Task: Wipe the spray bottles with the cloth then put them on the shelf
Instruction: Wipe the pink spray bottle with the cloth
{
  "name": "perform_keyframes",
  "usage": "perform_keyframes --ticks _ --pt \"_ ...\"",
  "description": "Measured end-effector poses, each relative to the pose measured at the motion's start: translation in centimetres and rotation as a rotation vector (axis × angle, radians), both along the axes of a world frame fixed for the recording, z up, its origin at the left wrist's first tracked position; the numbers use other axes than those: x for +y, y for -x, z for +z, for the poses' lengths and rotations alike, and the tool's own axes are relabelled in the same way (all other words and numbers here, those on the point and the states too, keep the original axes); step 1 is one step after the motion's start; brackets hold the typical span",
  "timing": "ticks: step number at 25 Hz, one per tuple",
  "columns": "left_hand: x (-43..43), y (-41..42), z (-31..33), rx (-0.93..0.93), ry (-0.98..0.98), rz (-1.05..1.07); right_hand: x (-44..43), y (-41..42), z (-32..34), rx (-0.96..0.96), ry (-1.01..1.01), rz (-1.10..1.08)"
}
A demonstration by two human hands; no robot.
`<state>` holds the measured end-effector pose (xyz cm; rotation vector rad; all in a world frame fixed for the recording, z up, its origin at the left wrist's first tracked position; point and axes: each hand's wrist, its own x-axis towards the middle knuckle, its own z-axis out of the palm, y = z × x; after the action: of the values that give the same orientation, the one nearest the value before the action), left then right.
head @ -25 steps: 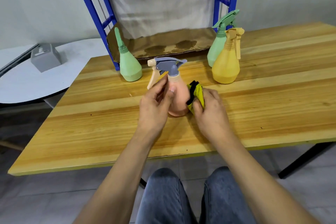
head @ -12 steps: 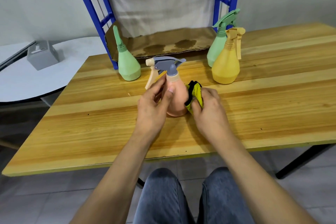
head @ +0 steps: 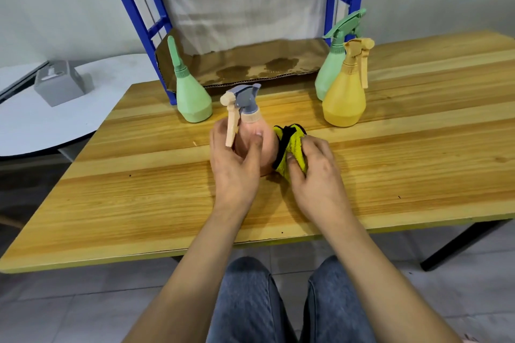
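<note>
A peach spray bottle [head: 264,145] with a grey trigger head stands upright on the wooden table [head: 390,164]. My left hand [head: 234,161] grips its body from the near left side. My right hand [head: 312,172] holds a bunched yellow and black cloth [head: 291,145] pressed against the bottle's right side. A green nozzle bottle [head: 192,97] stands behind on the left. At the back right, a yellow spray bottle [head: 344,97] stands in front of a green spray bottle [head: 330,69]. The blue shelf [head: 131,5] rises behind the table, its low level lined with stained cardboard [head: 250,64].
A white round table [head: 41,125] with a grey box [head: 60,82] sits to the left. My knees in jeans [head: 250,301] are under the table's near edge. Bare wood stretches to the right of my hands.
The peach bottle's trigger head has turned further towards me and to the left. My left hand has shifted its grip round the bottle's body. The cloth stays against the right side.
</note>
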<state>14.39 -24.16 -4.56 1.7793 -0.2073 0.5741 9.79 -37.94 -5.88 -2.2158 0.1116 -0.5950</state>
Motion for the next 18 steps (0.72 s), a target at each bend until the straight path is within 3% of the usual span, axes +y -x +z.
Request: perform_keyframes --ticks 5,10,18 --pt "-0.5 0.3 2.4 0.067 -0.026 0.052 -0.4 0.1 -0.1 -0.030 -0.080 0.015" --pt "3.6 -0.5 3.9 0.088 -0.238 -0.253 -0.3 -0.4 1.1 -0.110 -0.253 0.002" --pt "4.6 -1.7 3.7 -0.014 -0.319 -0.242 1.5 -2.9 3.5 -0.163 -0.190 0.290"
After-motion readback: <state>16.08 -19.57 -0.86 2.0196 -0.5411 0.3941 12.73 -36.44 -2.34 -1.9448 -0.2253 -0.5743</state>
